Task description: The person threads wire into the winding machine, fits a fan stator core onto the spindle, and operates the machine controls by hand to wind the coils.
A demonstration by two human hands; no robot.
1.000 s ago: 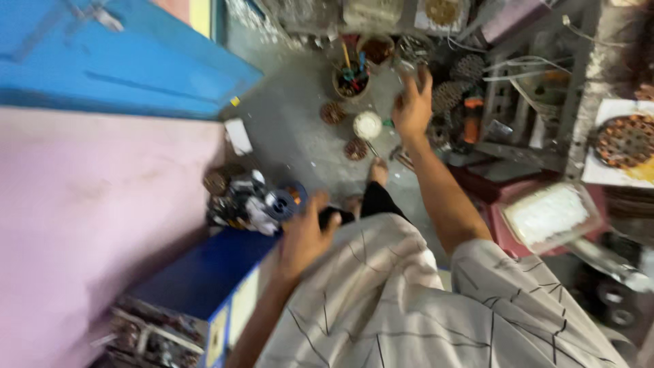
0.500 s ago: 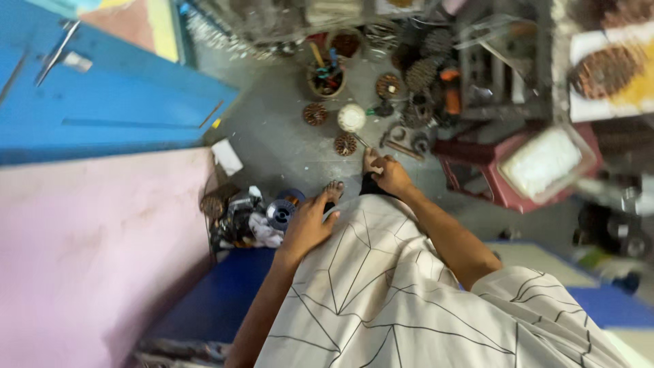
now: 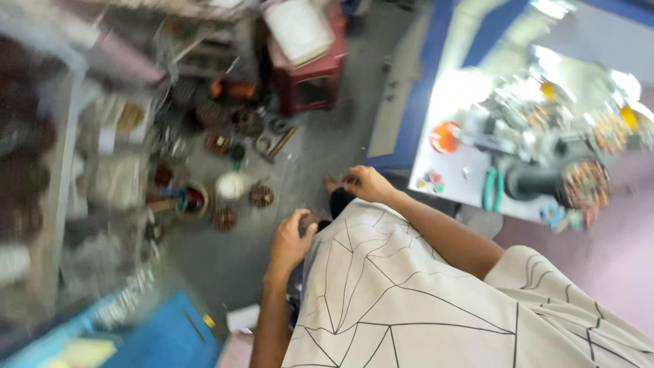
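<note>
My right hand [image 3: 364,184] is low over the grey floor, just past my dark-trousered knee [image 3: 338,201]. Its fingertips are pinched on a small dark item that is too blurred to name. My left hand [image 3: 289,242] sits curled against the hem of my pale line-patterned shirt [image 3: 381,293], by the other knee, and nothing shows in it. Beyond the hands, round copper-wound coils [image 3: 261,196] and a white round lid [image 3: 231,184] lie on the floor.
A red stool [image 3: 310,88] with a white pad stands at the top. To the right, a white benchtop [image 3: 470,177] carries green-handled pliers [image 3: 492,187], an orange round thing [image 3: 444,136] and a copper-wound motor part [image 3: 584,184]. Cluttered shelves [image 3: 102,157] line the left, and a blue box [image 3: 163,334] sits at lower left.
The view has swung round, so the bench now shows at right. My right hand came back from the coils to my knee with something pinched in it. My left hand stays by my knee.
</note>
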